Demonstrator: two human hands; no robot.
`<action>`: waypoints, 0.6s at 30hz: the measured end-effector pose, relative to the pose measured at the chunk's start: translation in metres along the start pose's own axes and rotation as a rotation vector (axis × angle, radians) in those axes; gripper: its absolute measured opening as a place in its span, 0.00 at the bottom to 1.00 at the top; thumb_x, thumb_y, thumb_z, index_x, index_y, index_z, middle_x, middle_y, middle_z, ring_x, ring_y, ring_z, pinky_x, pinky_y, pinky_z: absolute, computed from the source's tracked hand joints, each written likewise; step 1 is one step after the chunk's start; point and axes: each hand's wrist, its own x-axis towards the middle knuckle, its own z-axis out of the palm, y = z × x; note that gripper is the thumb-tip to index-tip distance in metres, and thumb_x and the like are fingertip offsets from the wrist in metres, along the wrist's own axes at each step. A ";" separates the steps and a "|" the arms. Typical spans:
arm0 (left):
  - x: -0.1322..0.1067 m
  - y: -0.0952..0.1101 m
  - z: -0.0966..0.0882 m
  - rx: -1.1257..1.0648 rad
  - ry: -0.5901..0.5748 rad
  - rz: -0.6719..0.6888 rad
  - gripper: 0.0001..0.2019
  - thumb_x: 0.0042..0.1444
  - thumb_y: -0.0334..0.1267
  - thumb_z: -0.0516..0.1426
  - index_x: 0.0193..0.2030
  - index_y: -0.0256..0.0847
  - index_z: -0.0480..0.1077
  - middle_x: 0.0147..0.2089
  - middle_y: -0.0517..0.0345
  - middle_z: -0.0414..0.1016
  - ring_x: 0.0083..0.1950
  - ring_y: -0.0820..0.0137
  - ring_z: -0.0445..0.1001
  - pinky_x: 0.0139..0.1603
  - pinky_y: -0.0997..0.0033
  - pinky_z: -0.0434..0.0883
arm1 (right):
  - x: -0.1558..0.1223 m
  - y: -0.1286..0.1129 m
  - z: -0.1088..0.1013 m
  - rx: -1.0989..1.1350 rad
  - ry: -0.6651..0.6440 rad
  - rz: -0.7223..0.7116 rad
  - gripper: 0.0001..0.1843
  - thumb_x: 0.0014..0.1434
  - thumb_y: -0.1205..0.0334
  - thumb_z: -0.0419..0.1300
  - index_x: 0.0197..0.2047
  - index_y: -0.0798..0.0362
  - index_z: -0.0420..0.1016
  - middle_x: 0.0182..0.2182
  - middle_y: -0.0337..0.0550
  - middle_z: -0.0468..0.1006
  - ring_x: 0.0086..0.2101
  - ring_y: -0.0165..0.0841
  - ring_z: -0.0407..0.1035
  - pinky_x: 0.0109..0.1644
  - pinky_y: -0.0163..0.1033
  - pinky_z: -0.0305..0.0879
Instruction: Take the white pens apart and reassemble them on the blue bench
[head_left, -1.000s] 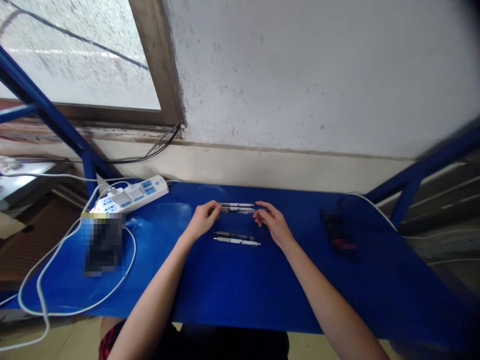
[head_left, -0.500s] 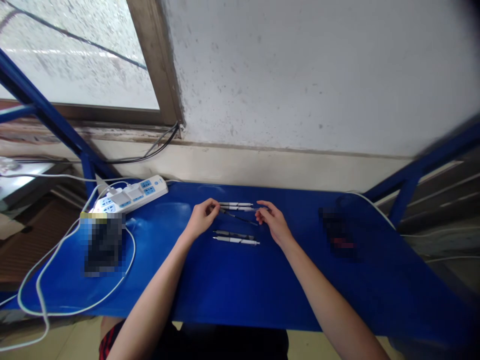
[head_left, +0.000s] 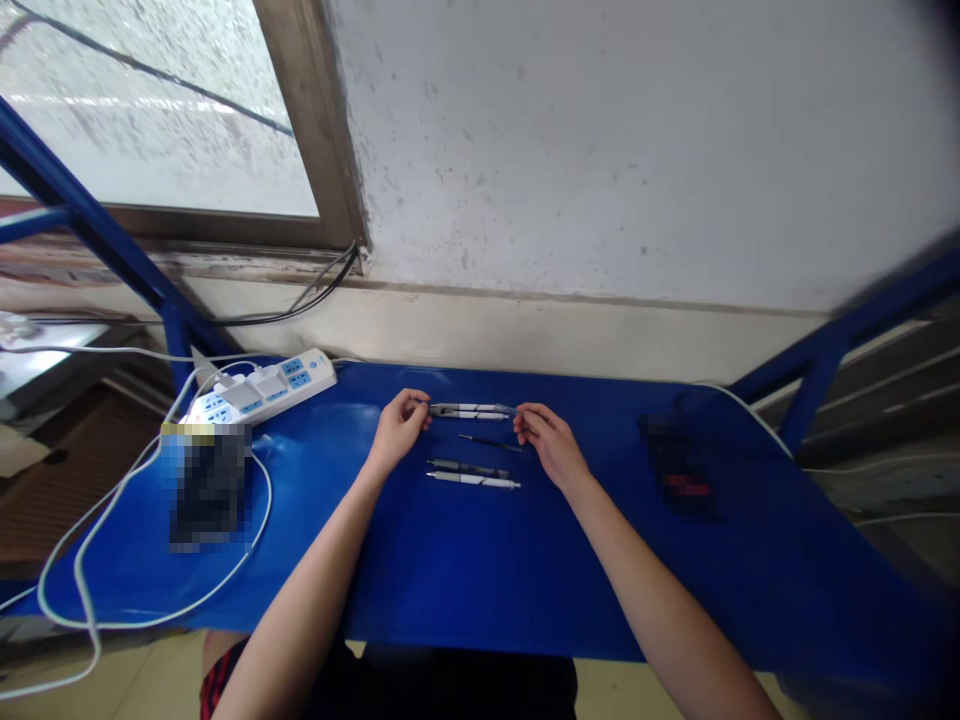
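Two white-and-grey pens [head_left: 474,411] lie side by side at the back of the desk, with what looks like a clear plastic sleeve [head_left: 507,408] about them. My left hand [head_left: 403,424] is closed at their left end, its thumb and fingers pinched together. At the right end, my right hand [head_left: 549,440] pinches the sleeve's clear edge. A thin dark pen refill [head_left: 489,442] lies loose just in front. Nearer to me rest a dark pen [head_left: 469,468] and a white pen [head_left: 472,481], roughly parallel. My fingertips partly hide the sleeve's ends.
A white power strip [head_left: 262,388] with plugs stands at the back left of the blue desk [head_left: 450,570]. A white cable [head_left: 262,510] loops round a blurred dark object [head_left: 206,490]. Another blurred dark object [head_left: 679,468] lies right. Blue metal bars [head_left: 817,370] flank the desk.
The thin refill has left my left hand and now lies on the desk. My left hand has shifted slightly left, to the left end of the two back pens.
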 end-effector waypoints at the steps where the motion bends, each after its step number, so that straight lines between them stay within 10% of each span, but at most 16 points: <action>1: 0.000 0.000 0.001 -0.068 -0.010 -0.045 0.13 0.54 0.43 0.56 0.43 0.38 0.69 0.26 0.60 0.72 0.26 0.73 0.69 0.28 0.74 0.63 | 0.000 -0.001 0.000 0.031 0.003 0.008 0.11 0.48 0.56 0.68 0.34 0.51 0.77 0.27 0.41 0.76 0.30 0.33 0.69 0.29 0.36 0.62; 18: 0.000 0.000 -0.001 -0.470 -0.137 -0.286 0.15 0.51 0.35 0.56 0.46 0.33 0.73 0.32 0.56 0.72 0.29 0.75 0.70 0.30 0.75 0.65 | 0.001 -0.003 -0.001 0.127 -0.028 0.102 0.15 0.46 0.56 0.69 0.38 0.50 0.80 0.32 0.44 0.79 0.32 0.34 0.71 0.31 0.37 0.64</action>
